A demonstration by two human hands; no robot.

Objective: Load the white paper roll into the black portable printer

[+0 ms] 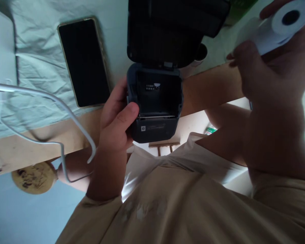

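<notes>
My left hand (119,118) is closed around the left side of a small black label printer (157,127), its thumb pressed on the rim. The printer's lid (165,32) stands swung open away from me, and the paper compartment shows a dark inside with a small printed sticker. At the upper right, my right hand (274,71) grips a white paper roll (274,37), thumb on one side. The roll's round end with its dark core hole faces up and to the right. Some of my right fingers are hidden behind the roll.
A phone (83,62) lies on the pale green cloth (35,64) left of the printer. White cables (58,101) trail from a white box (1,47) across the wooden table edge (73,127). A round patterned stool (34,178) is at lower left, and a cup (200,56) stands behind the printer.
</notes>
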